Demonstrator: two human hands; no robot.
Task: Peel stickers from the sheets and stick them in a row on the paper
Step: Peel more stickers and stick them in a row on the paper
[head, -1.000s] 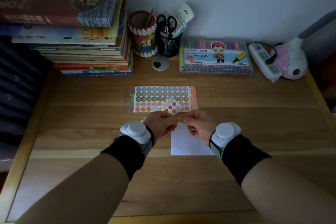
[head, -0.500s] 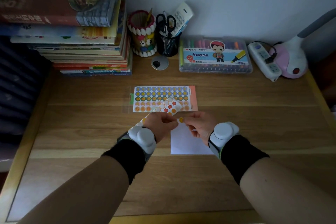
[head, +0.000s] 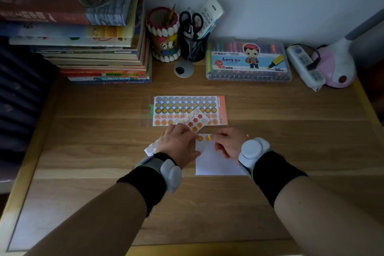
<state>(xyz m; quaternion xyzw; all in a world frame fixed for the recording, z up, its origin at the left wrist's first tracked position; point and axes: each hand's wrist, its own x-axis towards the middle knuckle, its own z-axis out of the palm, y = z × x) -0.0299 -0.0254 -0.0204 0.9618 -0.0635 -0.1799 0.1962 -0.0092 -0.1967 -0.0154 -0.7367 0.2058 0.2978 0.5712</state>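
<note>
At centre frame, our right hand [head: 226,143] pinches a round orange sticker [head: 208,137] at the top edge of the flat white paper [head: 214,162], beside a matching disc [head: 200,138]. Our left hand [head: 178,143] grips the glossy half-peeled sheet [head: 194,120].

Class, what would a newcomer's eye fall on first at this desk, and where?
The two hands meeting mid-desk: the right hand pinches an orange sticker at the top edge of the white paper, while the left hand holds a loose sticker sheet. Beyond lies a flat sticker sheet; a stack of books rises back left.
</note>
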